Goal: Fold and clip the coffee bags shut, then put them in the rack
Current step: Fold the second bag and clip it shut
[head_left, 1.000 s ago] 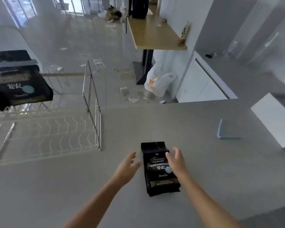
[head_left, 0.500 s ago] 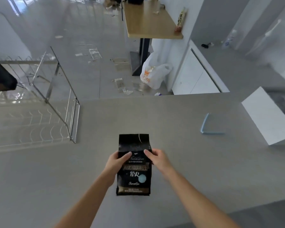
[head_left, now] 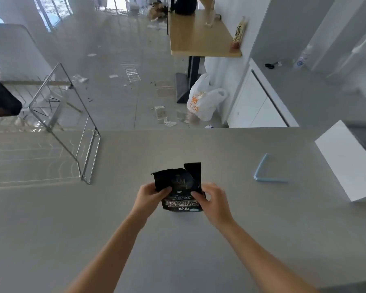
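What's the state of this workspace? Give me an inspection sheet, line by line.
Surface: grey counter, no spills seen.
Job's things: black coffee bag near the front edge, top crumpled and partly folded over; blue clip lies on the counter to its right, untouched; wire rack at left, with a dark bag in it, cut off by the frame.
Clutter: white box at the right edge.
Hands: left hand and right hand both pinch the coffee bag's top.
Cables: nothing seen.
Surroundings: wooden table, plastic bag and scraps on the floor beyond.
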### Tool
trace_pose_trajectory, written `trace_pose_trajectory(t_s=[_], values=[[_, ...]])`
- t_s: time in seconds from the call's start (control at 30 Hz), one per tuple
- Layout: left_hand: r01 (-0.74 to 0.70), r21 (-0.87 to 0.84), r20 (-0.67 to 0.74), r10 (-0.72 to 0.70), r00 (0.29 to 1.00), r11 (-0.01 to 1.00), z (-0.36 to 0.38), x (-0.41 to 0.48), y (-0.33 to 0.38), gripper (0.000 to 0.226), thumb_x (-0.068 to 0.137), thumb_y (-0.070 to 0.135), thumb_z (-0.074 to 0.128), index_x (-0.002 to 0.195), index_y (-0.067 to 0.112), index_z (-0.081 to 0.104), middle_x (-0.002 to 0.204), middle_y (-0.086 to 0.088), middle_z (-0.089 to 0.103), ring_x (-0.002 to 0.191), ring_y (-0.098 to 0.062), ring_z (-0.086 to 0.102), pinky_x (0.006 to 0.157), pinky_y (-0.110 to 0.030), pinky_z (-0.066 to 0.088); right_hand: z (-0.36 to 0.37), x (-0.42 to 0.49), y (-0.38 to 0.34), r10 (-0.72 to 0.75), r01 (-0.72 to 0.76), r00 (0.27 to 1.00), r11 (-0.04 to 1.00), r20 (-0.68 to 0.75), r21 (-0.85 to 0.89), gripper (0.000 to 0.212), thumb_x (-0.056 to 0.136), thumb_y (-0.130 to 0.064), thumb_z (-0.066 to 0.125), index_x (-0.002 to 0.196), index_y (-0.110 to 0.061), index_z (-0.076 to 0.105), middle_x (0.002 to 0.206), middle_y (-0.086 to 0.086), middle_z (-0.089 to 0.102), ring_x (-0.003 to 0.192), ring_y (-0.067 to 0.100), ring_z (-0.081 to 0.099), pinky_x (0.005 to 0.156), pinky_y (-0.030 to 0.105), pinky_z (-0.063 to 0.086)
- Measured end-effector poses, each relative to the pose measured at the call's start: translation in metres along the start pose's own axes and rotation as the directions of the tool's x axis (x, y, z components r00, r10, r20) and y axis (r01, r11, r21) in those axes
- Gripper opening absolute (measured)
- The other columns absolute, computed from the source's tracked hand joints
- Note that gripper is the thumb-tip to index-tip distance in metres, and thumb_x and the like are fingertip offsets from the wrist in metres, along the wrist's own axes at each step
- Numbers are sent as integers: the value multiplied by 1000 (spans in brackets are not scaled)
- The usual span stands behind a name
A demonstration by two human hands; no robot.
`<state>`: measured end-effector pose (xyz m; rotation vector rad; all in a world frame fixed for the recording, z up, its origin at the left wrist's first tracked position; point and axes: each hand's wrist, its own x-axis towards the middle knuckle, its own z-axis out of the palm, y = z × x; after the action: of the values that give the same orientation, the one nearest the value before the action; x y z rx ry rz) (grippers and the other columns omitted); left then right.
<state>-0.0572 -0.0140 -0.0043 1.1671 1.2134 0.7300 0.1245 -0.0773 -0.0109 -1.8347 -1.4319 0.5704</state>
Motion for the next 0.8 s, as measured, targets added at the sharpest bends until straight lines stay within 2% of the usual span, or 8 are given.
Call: trace_pose_trajectory(t_s=[0.07, 0.2, 0.27, 0.3, 0.4, 0.57, 0.7, 0.8], values=[[1, 58, 22, -3, 1000, 998, 8, 1, 0, 11, 81, 3, 67, 91, 5, 71, 74, 4, 71, 59, 5, 64, 56, -7, 48, 0, 1, 3, 116, -123, 989, 989, 87, 77, 11, 83, -13, 65, 75, -8, 67, 73, 4, 71, 72, 19, 65, 66, 37, 48], [-25, -4, 23, 25, 999, 1000, 23, 6, 2, 14, 81, 3, 67, 93, 9, 71, 70, 10, 75, 66, 0, 68, 58, -9, 50, -12, 6, 21, 69, -70, 996, 998, 61, 12, 7, 84, -17, 65, 85, -13, 70, 83, 3, 75, 79, 18, 68, 70, 37, 53], [7, -12, 68, -6, 998, 1000, 29, 6, 0, 17, 84, 10, 66, 101, 11, 68, 79, 5, 76, 71, -3, 70, 59, -10, 51, -18, 7, 30, 149, -157, 983, 985, 111, 71, 15, 83, -17, 67, 97, -13, 66, 85, 6, 74, 81, 21, 68, 76, 43, 54], [15, -30, 70, -13, 997, 999, 32, 8, -1, 18, 86, 13, 64, 104, 13, 66, 81, 3, 76, 72, -5, 71, 58, -11, 51, -19, 7, 33, 174, -188, 977, 975, 123, 117, 29, 81, -18, 68, 109, -17, 59, 84, 5, 73, 80, 19, 68, 78, 44, 54], [-6, -109, 19, 8, 1000, 994, 34, 10, -2, 19, 90, 15, 58, 109, 14, 56, 78, 0, 77, 71, -10, 72, 55, -14, 51, -23, 5, 35, 58, -73, 995, 978, 85, 194, 62, 77, -26, 72, 126, -31, 34, 87, -5, 67, 84, 7, 64, 79, 29, 53], [-83, -130, -55, 76, 996, 988, 29, 14, -5, 37, 90, 8, 57, 121, 21, 42, 90, -10, 71, 74, -6, 69, 59, -13, 51, -31, 7, 35, -153, 153, 988, 988, 5, -19, 78, 76, -34, 72, 137, -42, 24, 100, -11, 41, 97, 3, 45, 78, 18, 43], [-82, -103, -38, 78, 996, 991, 29, 18, -5, 35, 90, 14, 58, 122, 20, 45, 91, -24, 69, 73, -9, 67, 60, -13, 51, -29, 7, 27, -82, 78, 997, 982, 17, 174, 83, 78, -39, 71, 141, -43, 16, 119, -24, 44, 113, 2, 48, 88, 14, 42], [-59, -135, -15, 58, 998, 989, 28, 21, -3, 36, 91, 8, 55, 124, 16, 44, 89, -21, 68, 73, -10, 69, 59, -16, 52, -20, 2, 25, -72, 61, 997, 965, 34, 254, 77, 81, -21, 70, 136, -45, 22, 98, -24, 64, 96, 6, 63, 85, 16, 50]])
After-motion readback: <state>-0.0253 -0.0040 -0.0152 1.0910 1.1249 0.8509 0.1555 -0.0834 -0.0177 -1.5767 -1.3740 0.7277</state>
